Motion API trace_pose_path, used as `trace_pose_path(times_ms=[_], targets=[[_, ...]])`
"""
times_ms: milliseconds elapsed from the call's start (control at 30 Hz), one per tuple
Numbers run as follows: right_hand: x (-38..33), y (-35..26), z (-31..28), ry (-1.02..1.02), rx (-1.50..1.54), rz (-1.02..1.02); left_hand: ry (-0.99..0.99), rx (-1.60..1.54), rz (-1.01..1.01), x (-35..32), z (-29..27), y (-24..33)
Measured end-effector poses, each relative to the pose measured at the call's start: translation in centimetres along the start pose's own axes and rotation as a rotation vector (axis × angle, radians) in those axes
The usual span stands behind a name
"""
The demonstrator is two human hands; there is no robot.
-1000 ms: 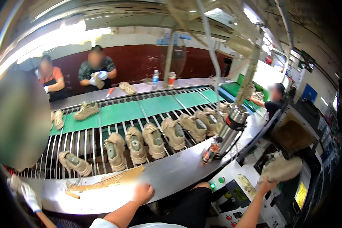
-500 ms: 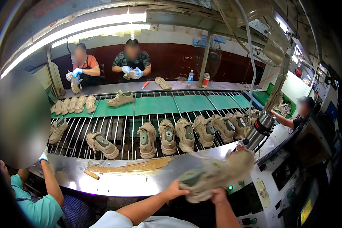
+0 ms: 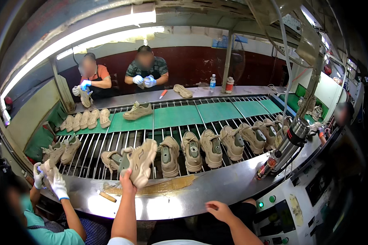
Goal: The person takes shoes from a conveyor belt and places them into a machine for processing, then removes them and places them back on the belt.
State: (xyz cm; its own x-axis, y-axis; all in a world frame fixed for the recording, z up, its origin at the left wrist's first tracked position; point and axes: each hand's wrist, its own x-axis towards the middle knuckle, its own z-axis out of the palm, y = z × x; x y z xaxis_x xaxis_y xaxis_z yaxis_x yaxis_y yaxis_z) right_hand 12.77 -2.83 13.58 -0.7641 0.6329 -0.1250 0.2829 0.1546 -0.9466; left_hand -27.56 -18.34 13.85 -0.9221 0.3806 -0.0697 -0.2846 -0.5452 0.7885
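A beige chunky-soled sneaker (image 3: pixel 142 162) is gripped by its heel end in my left hand (image 3: pixel 128 182), lifted over the near edge of the roller conveyor (image 3: pixel 95 143). Its sole faces right, and a green last shows inside its opening. Behind it, another beige sneaker (image 3: pixel 110 158) on the rollers is partly hidden. My right hand (image 3: pixel 220 211) holds nothing, its fingers loosely bent and apart, by the front edge of the metal counter (image 3: pixel 216 188). To the right of the held shoe, several beige sneakers (image 3: pixel 191 152) on green lasts stand in a row along the rollers.
A wooden-handled tool (image 3: pixel 106 196) lies on the counter. A metal cylinder on a post (image 3: pixel 292 132) and a control panel (image 3: pixel 292 204) flank my right side. Beige soles (image 3: pixel 93 118) and a sneaker (image 3: pixel 137 111) rest on the green belt (image 3: pixel 178 116). Gloved co-workers handle shoes opposite and at left.
The sneaker has moved from the right, where both my hands held it, leftward over the conveyor edge in my left hand alone. My right hand has let go. The left co-worker now holds a shoe.
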Motion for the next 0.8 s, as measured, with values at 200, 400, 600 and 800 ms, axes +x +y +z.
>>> trace_pose_path(times_ms=[200, 400, 600, 800], targets=[[-9.1, 13.4, -5.8, 0.658, -0.278, 0.136, 0.106, 0.649, 0.265, 9.5, 1.4, -7.3], [-9.9, 9.4, -4.6, 0.725, -0.551, 0.096, -0.002, 0.855, 0.423, 10.1, -2.2, -11.8], [-6.6, 11.9, -5.5, 0.825, -0.626, 0.138, -0.058, 1.134, 0.449, 6.9, 1.1, -8.3], [-5.5, 8.9, -4.2, 0.68, -0.592, 0.382, 0.805, 1.023, 0.378, 8.7, -1.4, -3.0]])
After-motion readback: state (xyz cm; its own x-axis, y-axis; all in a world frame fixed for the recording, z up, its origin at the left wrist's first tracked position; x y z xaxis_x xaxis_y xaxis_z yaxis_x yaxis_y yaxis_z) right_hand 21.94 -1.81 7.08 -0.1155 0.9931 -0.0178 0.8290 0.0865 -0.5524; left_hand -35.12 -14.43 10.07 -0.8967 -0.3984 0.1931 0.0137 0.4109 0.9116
